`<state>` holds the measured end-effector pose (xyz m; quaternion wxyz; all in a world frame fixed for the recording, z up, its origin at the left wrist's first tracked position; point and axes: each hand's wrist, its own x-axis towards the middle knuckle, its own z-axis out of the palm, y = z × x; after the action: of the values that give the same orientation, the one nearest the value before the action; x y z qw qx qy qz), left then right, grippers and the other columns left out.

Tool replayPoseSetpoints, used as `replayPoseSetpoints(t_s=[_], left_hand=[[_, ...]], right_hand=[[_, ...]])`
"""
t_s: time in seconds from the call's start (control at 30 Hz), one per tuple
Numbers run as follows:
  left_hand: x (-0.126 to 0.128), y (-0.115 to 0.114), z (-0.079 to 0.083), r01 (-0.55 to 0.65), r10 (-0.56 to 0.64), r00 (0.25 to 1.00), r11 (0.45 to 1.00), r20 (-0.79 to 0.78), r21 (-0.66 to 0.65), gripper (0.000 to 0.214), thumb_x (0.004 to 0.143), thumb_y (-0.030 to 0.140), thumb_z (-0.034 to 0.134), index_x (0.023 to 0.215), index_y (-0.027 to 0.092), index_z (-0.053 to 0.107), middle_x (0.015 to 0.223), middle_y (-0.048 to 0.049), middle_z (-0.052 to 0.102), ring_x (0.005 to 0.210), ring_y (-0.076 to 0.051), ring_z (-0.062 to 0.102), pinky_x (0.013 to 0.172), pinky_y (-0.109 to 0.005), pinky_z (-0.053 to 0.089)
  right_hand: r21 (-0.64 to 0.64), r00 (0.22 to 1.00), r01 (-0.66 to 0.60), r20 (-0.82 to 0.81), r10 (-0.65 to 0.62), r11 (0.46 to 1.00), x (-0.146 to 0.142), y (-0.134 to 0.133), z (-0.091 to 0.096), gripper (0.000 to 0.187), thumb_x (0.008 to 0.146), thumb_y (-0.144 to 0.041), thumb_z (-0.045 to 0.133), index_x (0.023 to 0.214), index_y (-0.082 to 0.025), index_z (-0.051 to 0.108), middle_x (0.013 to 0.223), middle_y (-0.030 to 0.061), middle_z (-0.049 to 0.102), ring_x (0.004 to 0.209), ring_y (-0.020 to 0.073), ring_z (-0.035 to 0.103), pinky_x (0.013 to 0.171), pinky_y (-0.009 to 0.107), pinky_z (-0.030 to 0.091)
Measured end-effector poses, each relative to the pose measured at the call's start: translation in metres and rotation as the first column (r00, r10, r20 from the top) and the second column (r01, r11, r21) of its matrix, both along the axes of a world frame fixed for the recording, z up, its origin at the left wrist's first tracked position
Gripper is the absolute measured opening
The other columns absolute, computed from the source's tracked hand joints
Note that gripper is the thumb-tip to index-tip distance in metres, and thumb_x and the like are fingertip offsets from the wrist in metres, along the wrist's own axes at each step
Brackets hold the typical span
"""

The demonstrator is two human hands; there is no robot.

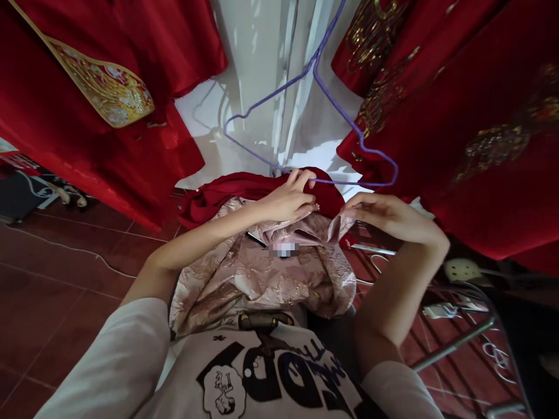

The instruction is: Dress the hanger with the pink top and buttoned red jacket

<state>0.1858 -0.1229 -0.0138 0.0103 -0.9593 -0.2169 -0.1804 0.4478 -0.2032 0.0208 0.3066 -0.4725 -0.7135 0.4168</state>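
Observation:
Spread over my lap is a pink brocade garment (279, 279) with a raised leaf-like pattern and shiny threads. My right hand (393, 218) pinches a raised fold of it between thumb and fingers. Just left of that, my left hand (297, 198) rests over the upper part of the garment with curled fingers; a tiny glint shows at the fingertips, but what they hold is too small to tell. Dark red cloth (227, 195) lies bunched beyond the pink fabric. A dark-edged flat object, partly covered and pixelated, shows among the folds.
A purple wire hanger (279, 90) hangs ahead, its lower bar close to my left hand. Red embroidered garments (183, 41) hang at left and right. At lower right are a metal-framed stand (454, 343), a power strip (463, 269) and cables; another cable crosses the tiled floor (56, 279).

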Motion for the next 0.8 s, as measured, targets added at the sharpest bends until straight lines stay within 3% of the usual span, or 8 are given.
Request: replayPoseSetpoints(t_s=[0.13, 0.23, 0.4, 0.53, 0.6, 0.67, 0.73, 0.8], left_hand=[[0.001, 0.004, -0.004, 0.03, -0.028, 0.999, 0.998, 0.032, -0.054, 0.027, 0.109, 0.025, 0.054, 0.102, 0.015, 0.079, 0.135, -0.017, 0.053, 0.138, -0.037, 0.05, 0.121, -0.056, 0.047], [0.002, 0.006, -0.014, -0.043, 0.043, 0.999, 0.999, 0.029, -0.005, 0.028, 0.11, 0.024, 0.055, 0.101, 0.013, 0.079, 0.141, -0.0201, 0.052, 0.14, -0.041, 0.048, 0.114, -0.054, 0.053], [0.007, 0.001, -0.025, -0.205, 0.198, 0.978, 0.972, 0.07, 0.112, 0.027, 0.107, 0.018, 0.055, 0.095, 0.009, 0.078, 0.142, -0.0256, 0.054, 0.138, -0.046, 0.051, 0.095, -0.051, 0.06], [0.0, -0.005, -0.017, -0.163, 0.156, 0.984, 0.984, 0.089, 0.071, 0.03, 0.109, 0.022, 0.054, 0.093, 0.012, 0.077, 0.129, -0.022, 0.059, 0.129, -0.042, 0.055, 0.094, -0.05, 0.061], [-0.005, -0.005, -0.011, -0.118, 0.115, 0.989, 0.993, 0.096, 0.027, 0.031, 0.11, 0.026, 0.053, 0.093, 0.014, 0.077, 0.122, -0.0186, 0.059, 0.124, -0.038, 0.056, 0.099, -0.052, 0.059], [-0.01, -0.005, -0.008, -0.092, 0.092, 0.989, 0.996, 0.119, -0.01, 0.03, 0.111, 0.028, 0.054, 0.094, 0.016, 0.077, 0.118, -0.0158, 0.059, 0.122, -0.036, 0.056, 0.104, -0.053, 0.057], [-0.013, -0.004, -0.007, -0.081, 0.085, 0.986, 0.996, 0.143, -0.035, 0.029, 0.11, 0.028, 0.055, 0.094, 0.018, 0.077, 0.116, -0.0144, 0.058, 0.121, -0.034, 0.056, 0.105, -0.054, 0.056], [-0.014, -0.003, -0.007, -0.072, 0.078, 0.984, 0.996, 0.159, -0.045, 0.029, 0.11, 0.028, 0.056, 0.092, 0.018, 0.076, 0.117, -0.014, 0.058, 0.12, -0.034, 0.055, 0.106, -0.053, 0.055]], right_hand=[[0.136, 0.997, -0.036, 0.072, 0.026, 0.99, -0.011, -0.025, 0.026, 0.032, 0.092, -0.059, 0.076, 0.089, -0.027, 0.078, 0.085, 0.0018, 0.077, 0.083, 0.0183, 0.07, 0.08, 0.033, 0.055], [0.162, 0.995, -0.036, 0.101, 0.02, 0.986, -0.011, -0.032, 0.031, 0.034, 0.093, -0.06, 0.075, 0.09, -0.026, 0.078, 0.085, 0.0024, 0.077, 0.08, 0.0182, 0.07, 0.078, 0.033, 0.055], [0.232, 0.972, 0.216, 0.044, -0.232, 0.948, 0.004, -0.033, 0.024, 0.029, 0.085, -0.055, 0.078, 0.088, -0.026, 0.077, 0.086, 0.0022, 0.077, 0.078, 0.0178, 0.068, 0.073, 0.033, 0.055], [0.288, 0.95, 0.31, -0.062, -0.306, 0.906, 0.009, -0.03, 0.018, 0.023, 0.083, -0.049, 0.079, 0.087, -0.027, 0.074, 0.083, 0.0027, 0.076, 0.082, 0.0207, 0.072, 0.077, 0.037, 0.059], [0.314, 0.941, 0.339, -0.117, -0.318, 0.887, 0.007, -0.028, 0.016, 0.021, 0.086, -0.047, 0.078, 0.089, -0.027, 0.071, 0.092, 0.0041, 0.079, 0.089, 0.0223, 0.075, 0.084, 0.04, 0.061], [0.355, 0.928, 0.37, -0.167, -0.332, 0.858, 0.005, -0.025, 0.014, 0.019, 0.09, -0.045, 0.074, 0.089, -0.027, 0.068, 0.115, 0.0059, 0.082, 0.109, 0.0254, 0.077, 0.102, 0.048, 0.059], [0.425, 0.912, 0.409, -0.173, -0.371, 0.808, 0.008, -0.022, 0.01, 0.015, 0.092, -0.042, 0.071, 0.09, -0.028, 0.066, 0.14, 0.0052, 0.076, 0.137, 0.0278, 0.069, 0.123, 0.057, 0.047], [0.504, 0.887, 0.449, -0.154, -0.435, 0.738, 0.017, -0.019, 0.005, 0.009, 0.093, -0.038, 0.069, 0.093, -0.028, 0.067, 0.151, 0.0047, 0.071, 0.153, 0.0272, 0.057, 0.132, 0.059, 0.036]])
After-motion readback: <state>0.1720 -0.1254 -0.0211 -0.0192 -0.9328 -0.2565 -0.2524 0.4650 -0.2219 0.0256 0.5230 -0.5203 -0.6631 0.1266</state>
